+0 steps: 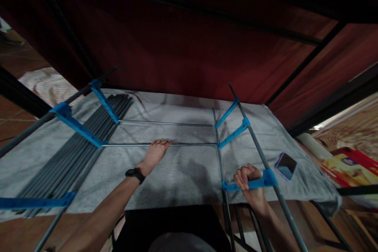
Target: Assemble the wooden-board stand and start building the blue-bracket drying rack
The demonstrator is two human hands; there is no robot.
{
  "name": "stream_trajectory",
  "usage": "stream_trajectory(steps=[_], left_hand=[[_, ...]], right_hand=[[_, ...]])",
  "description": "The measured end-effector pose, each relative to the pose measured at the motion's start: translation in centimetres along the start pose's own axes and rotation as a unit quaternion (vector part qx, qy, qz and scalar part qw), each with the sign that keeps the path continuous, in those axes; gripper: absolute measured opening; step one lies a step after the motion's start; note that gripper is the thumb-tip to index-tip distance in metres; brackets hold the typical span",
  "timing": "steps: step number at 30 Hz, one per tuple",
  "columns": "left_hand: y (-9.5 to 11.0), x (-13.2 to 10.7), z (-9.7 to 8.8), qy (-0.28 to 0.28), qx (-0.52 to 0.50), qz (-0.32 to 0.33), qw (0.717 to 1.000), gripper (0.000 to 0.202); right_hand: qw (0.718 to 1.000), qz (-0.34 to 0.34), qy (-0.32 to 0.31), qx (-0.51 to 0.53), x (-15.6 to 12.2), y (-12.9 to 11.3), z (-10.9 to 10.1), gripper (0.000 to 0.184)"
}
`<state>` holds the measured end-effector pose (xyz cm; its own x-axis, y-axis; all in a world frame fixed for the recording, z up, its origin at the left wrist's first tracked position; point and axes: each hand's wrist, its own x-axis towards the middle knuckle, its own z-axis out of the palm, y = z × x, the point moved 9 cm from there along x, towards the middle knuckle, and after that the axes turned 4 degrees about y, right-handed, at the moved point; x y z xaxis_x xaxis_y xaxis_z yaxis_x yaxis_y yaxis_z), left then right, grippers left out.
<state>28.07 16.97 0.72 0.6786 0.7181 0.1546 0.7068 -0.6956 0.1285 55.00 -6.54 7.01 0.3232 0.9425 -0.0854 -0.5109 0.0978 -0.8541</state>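
Observation:
My left hand (157, 153), with a black band at the wrist, lies over the nearer thin metal rod (195, 144), its fingers curled over it. This rod runs between blue plastic brackets on the left and right. My right hand (248, 176) is wrapped round the nearest right-hand blue bracket (265, 181), which joins a thick grey tube (260, 145) to a thinner tube (220, 161). Behind my left hand a second thin rod (165, 123) stretches towards another blue bracket (226, 113); its right end appears just short of the tube there.
A bundle of grey tubes (79, 147) lies at the left on the pale cloth (177, 181). A phone (286, 166) lies to the right of the frame. Dark red fabric (183, 47) hangs behind. A red and yellow box (351, 167) is at far right.

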Motion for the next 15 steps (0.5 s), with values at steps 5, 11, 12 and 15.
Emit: stream_trajectory(steps=[5, 11, 12, 15], left_hand=[[0.5, 0.2, 0.5, -0.005, 0.005, 0.010, 1.000, 0.050], [0.8, 0.0, 0.3, -0.019, 0.007, 0.007, 1.000, 0.049], [0.9, 0.0, 0.2, -0.020, 0.005, 0.006, 1.000, 0.049], [1.0, -0.1, 0.0, -0.020, -0.008, 0.002, 1.000, 0.050]], right_hand=[[0.999, 0.023, -0.018, -0.017, -0.1, 1.0, 1.0, 0.052], [0.999, 0.032, -0.022, -0.029, 0.0, 1.2, 1.3, 0.052], [0.999, 0.032, -0.021, -0.029, 0.0, 1.2, 1.4, 0.053], [0.999, 0.038, -0.015, -0.034, 0.0, 1.3, 1.7, 0.055]])
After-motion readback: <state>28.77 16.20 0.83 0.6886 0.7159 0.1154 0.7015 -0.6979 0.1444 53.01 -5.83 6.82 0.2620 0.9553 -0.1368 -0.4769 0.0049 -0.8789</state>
